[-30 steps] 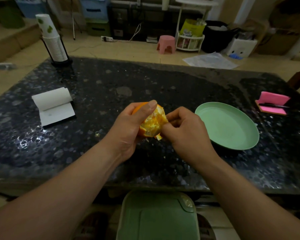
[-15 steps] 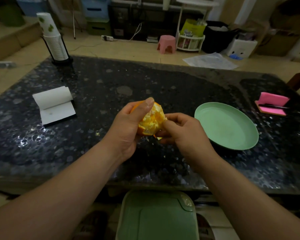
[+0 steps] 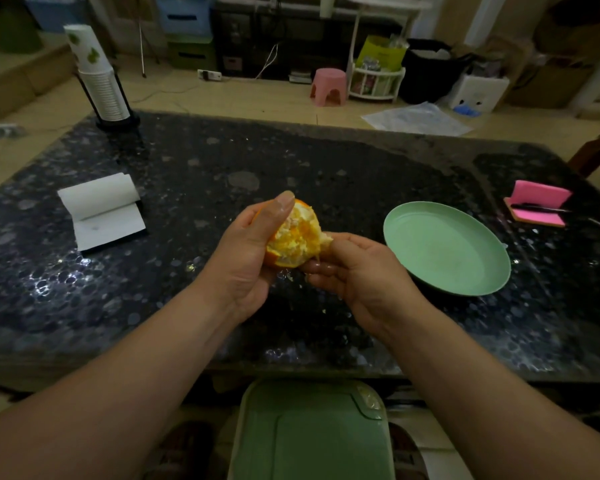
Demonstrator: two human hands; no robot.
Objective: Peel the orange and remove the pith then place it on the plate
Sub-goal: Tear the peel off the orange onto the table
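Note:
A partly peeled orange [image 3: 293, 237] with pale pith and some peel left on its far side is held above the dark stone table [image 3: 343, 174]. My left hand [image 3: 250, 251] grips it, thumb over the top. My right hand [image 3: 354, 271] is turned palm up just right of the orange, and its fingertips pinch a scrap of peel or pith at the orange's right edge. A light green plate [image 3: 478, 271] lies bare on the table to the right of my hands.
A white notepad [image 3: 101, 211] lies at the left, a stack of paper cups in a holder [image 3: 101, 81] at the far left corner. A pink sponge with a knife [image 3: 537, 207] sits at the right edge. A green bin lid [image 3: 312, 434] is below the table's near edge.
My right hand has rolled from knuckles-up to palm-up and drawn slightly down and right from the orange. My left hand has kept its grip and lifted the orange a little.

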